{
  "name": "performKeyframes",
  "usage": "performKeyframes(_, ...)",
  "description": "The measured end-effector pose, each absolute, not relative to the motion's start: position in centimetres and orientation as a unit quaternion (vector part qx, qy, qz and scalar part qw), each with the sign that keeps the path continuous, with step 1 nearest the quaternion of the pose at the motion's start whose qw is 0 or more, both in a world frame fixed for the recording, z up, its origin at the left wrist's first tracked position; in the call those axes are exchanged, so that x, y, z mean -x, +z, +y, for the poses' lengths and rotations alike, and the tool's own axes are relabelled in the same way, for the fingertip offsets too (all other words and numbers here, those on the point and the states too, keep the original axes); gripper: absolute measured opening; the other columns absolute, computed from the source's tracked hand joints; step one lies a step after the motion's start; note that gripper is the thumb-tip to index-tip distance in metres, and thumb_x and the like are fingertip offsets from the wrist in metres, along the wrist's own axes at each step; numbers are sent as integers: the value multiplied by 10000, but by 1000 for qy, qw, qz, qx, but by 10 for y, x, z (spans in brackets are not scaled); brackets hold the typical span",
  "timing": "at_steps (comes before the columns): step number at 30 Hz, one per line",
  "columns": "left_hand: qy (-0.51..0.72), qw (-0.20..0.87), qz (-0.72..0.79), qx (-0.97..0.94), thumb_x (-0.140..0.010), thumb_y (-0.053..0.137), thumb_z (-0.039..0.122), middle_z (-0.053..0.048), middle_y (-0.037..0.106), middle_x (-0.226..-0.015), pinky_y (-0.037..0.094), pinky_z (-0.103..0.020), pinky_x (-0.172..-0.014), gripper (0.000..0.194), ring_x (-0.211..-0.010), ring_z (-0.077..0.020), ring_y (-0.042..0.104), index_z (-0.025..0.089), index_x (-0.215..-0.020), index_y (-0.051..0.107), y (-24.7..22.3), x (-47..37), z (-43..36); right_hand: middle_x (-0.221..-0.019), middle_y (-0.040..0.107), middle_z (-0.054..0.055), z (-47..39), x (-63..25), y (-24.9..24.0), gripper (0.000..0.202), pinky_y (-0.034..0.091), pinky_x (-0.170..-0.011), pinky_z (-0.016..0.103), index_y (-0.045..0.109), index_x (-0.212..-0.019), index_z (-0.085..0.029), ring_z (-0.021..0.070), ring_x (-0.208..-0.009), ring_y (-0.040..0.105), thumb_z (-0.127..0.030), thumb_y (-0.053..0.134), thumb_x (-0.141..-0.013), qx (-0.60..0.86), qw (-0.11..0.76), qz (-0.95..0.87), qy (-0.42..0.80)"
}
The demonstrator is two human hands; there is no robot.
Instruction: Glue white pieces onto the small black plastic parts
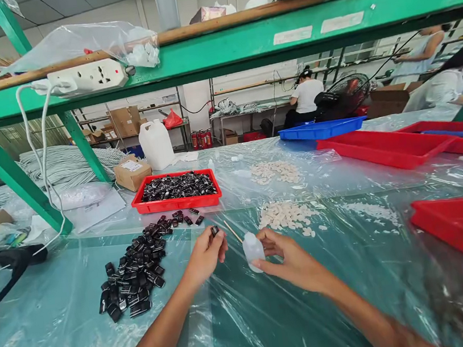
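Between the thumb and fingers of my left hand (208,251) is a small black part (215,231). My right hand (288,254) is wrapped round a translucent white bottle (253,252), held just to the right of my left hand. A thin pale stick (233,232) slants up and left beside the bottle's top; whether it is attached cannot be seen. To the left lies a loose pile of black parts (137,270) on the plastic-covered table (243,321). Flat, cream-coloured pieces (284,215) are spread beyond my right hand.
A red tray (178,204) full of black parts stands behind the pile. Small white bits (370,212) lie to the right, near another red tray (460,239). A green shelf frame (215,55) crosses above the table. Several people are in the background, one in a white shirt (305,96).
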State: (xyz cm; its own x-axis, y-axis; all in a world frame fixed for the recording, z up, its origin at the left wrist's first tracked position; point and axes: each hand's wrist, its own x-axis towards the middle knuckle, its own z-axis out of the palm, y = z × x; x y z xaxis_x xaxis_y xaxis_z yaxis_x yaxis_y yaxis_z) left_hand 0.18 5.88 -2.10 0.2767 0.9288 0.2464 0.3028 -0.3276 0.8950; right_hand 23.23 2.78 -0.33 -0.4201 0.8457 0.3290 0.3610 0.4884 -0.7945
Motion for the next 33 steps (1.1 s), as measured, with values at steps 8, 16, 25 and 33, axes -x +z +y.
performKeyframes(8, 348, 227, 430, -801, -1000, 558, 305, -53, 636, -1077, 561, -359, -775, 206, -837, -200, 631, 324, -1133, 715, -17, 30, 11, -928, 752, 25, 21, -229, -1, 210, 607, -677, 340, 610, -1031, -248, 183, -751, 690, -295, 680, -838, 398, 488, -766, 130)
performKeyframes(16, 396, 143, 440, -793, -1002, 593, 317, 6, 586, -884, 512, -274, -610, 87, -714, -156, 576, 274, -1075, 572, -20, 33, 15, -993, 772, 17, 8, -220, 8, 464, 624, -685, 328, 593, -1284, -360, 213, -824, 737, -215, 699, -856, 332, 500, -795, 87)
performKeyframes(25, 410, 109, 397, -814, -1016, 608, 290, 1, 609, -940, 490, -266, -593, 76, -641, -114, 539, 268, -1086, 588, -9, 32, 8, -917, 761, 30, 9, -218, 5, 350, 606, -655, 352, 604, -1166, -301, 209, -767, 725, -184, 702, -851, 301, 496, -813, 58)
performKeyframes(33, 415, 72, 381, -823, -1024, 572, 225, -31, 620, -1065, 526, -274, -603, 140, -646, -105, 556, 279, -1149, 601, -10, 36, 9, -969, 774, 48, 9, -216, 9, 437, 607, -709, 400, 595, -1260, -325, 226, -810, 746, -159, 703, -870, 266, 519, -812, 23)
